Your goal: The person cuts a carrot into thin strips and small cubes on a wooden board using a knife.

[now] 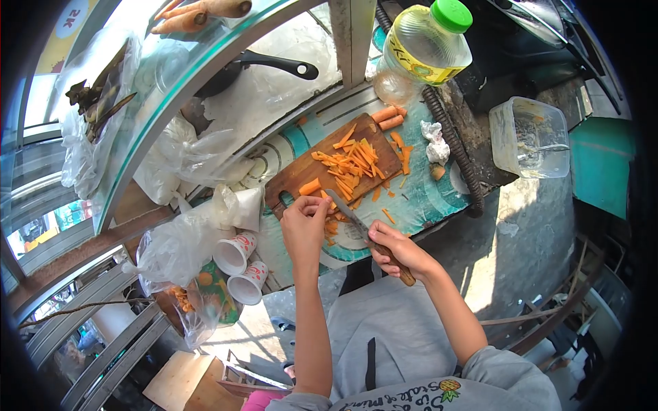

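Observation:
My right hand (399,251) is wrapped around the wooden handle of a knife (351,214), its blade pointing up and left. My left hand (306,220) is pinched closed right by the blade's tip, with a bit of carrot (325,194) showing at the fingertips. Both hands are over the near edge of a wooden cutting board (296,164). On the board lies a heap of cut carrot sticks (351,164), with a short carrot chunk (310,186) close to my left fingers. Two carrot pieces (389,118) rest at the board's far right corner.
Carrot scraps lie on the patterned table cover (432,195). A green-capped bottle (428,44), crumpled white plastic (434,142) and a clear tub (529,137) stand to the right. Paper cups (235,252) and plastic bags (181,250) are on the left, below a glass case (154,130) holding whole carrots (181,22).

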Tool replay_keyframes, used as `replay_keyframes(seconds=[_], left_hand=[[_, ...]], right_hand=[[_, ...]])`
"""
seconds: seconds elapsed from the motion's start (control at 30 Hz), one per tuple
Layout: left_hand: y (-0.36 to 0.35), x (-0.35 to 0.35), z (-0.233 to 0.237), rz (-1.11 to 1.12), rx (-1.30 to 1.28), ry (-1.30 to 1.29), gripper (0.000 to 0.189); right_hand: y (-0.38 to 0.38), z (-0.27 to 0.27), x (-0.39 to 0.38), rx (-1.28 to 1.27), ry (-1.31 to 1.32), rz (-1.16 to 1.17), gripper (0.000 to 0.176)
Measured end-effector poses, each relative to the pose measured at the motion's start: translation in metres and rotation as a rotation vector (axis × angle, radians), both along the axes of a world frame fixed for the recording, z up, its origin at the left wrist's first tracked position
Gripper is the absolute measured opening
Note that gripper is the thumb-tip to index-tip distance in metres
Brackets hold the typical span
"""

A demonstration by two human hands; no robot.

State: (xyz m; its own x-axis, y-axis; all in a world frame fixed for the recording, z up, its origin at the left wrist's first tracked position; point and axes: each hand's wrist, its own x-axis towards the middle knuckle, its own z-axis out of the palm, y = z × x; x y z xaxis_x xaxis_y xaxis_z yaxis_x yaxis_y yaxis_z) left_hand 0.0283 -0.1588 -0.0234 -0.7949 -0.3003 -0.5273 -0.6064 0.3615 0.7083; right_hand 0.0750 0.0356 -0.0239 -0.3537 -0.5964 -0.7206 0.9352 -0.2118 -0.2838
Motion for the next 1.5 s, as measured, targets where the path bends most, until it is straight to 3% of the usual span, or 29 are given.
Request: replay_keyframes(seconds=[0.23, 0.3, 0.43, 0.57, 0.63, 0.87, 0.93, 1.2, 1.5], left_hand=[[-0.008, -0.005, -0.008, -0.071, -0.014, -0.047, 0.021], [-0.009, -0.004, -0.006, -0.080, -0.010, -0.044, 0.019], [-0.011, -0.003, -0.012, -0.090, 0.014, -0.029, 0.015], [-0.005, -0.001, -0.001, -0.099, 0.004, -0.012, 0.015], [0.001, 0.002, 0.004, -0.120, -0.136, 0.021, 0.016], [0.011, 0.007, 0.013, -0.231, -0.446, 0.083, 0.022], [0.017, 0.008, 0.021, -0.171, -0.496, 0.132, 0.024], [0.018, 0.007, 0.019, -0.317, -0.469, 0.066, 0.031], [0.008, 0.003, 0.021, -0.295, -0.475, -0.033, 0.030]], right_hand=[[-0.018, -0.002, 0.011, 0.358, 0.256, 0.059, 0.024], [-0.027, -0.003, 0.017, 0.651, 0.676, 0.026, 0.031], [-0.033, 0.009, 0.020, 0.647, 0.662, 0.069, 0.036], [-0.040, 0.006, 0.028, 0.756, 0.735, -0.036, 0.036], [-0.038, 0.003, 0.030, 0.783, 0.702, -0.114, 0.036], [-0.031, 0.002, 0.030, 0.806, 0.737, -0.043, 0.035], [-0.032, 0.003, 0.028, 0.819, 0.742, -0.056, 0.034], [-0.035, -0.005, 0.027, 0.794, 0.687, -0.178, 0.034], [-0.030, -0.008, 0.033, 0.802, 0.701, -0.201, 0.034]])
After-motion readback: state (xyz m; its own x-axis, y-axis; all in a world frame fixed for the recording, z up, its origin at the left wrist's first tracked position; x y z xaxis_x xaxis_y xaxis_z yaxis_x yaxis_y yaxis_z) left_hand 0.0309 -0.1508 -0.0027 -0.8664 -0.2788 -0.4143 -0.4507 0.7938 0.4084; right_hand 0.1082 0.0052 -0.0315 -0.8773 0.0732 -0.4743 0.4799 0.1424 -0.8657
